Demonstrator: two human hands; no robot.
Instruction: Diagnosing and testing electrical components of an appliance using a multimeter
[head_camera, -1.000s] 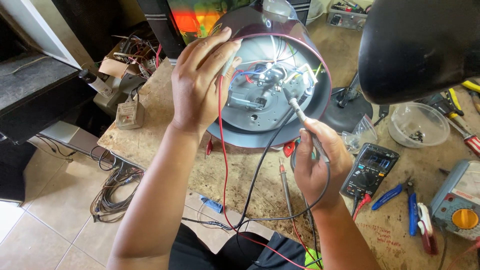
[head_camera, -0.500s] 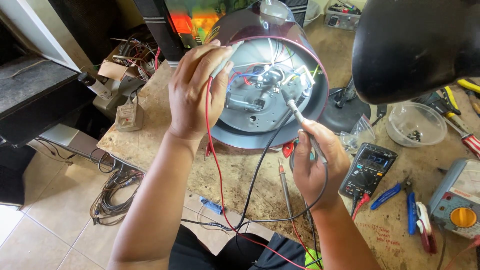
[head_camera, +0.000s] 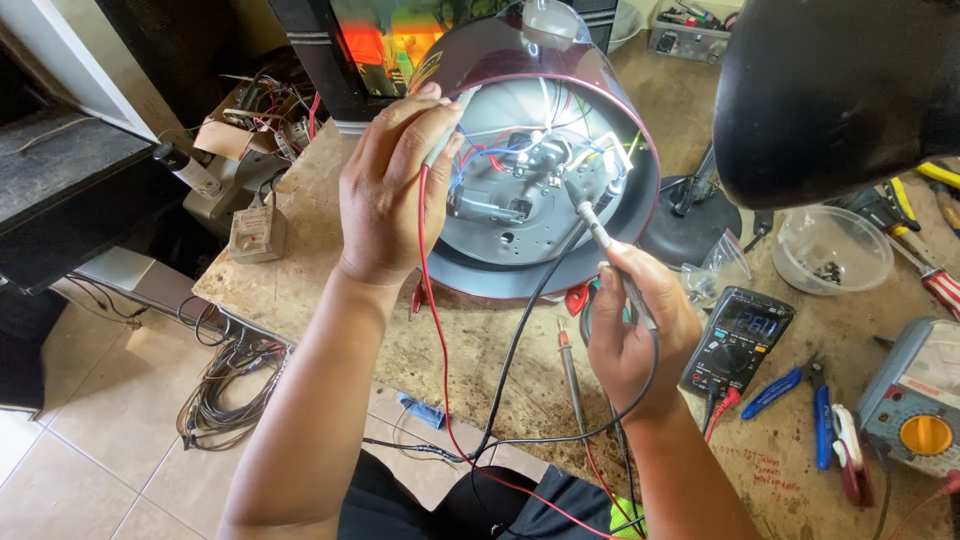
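1. We see our left hand (head_camera: 385, 190) up on the rim of a big round pot (head_camera: 545, 160) that is tipped on its side, so its open bottom faces us.
2. Our left fingers are curled shut around a thin probe with a red wire (head_camera: 432, 300). The same hand leans on the pot's edge and seems to steady it.
3. Our right hand (head_camera: 632, 335) is closed like a fist around another probe (head_camera: 592, 222). Its black wire (head_camera: 520, 340) hangs down toward us.
4. The tip of that probe pokes into the little wires and metal parts (head_camera: 535, 165) inside the pot.
5. The pot rests on a rough wooden table (head_camera: 300, 270), just in front of us.
6. We think the pot is hard and a bit heavy. Its shiny round side looks slippery, so the rim is the best place to hold it.
7. We think the probes are light and stiff. We should hold them by the plastic part, like a pencil.
8. The tiny wires inside look soft and easy to break, so a gentle touch is best.
9. A black meter (head_camera: 738, 340) lies on the table just right of our right hand, with blue pliers (head_camera: 772, 392) beside it.
10. A clear bowl (head_camera: 835, 250) sits farther back on the right.
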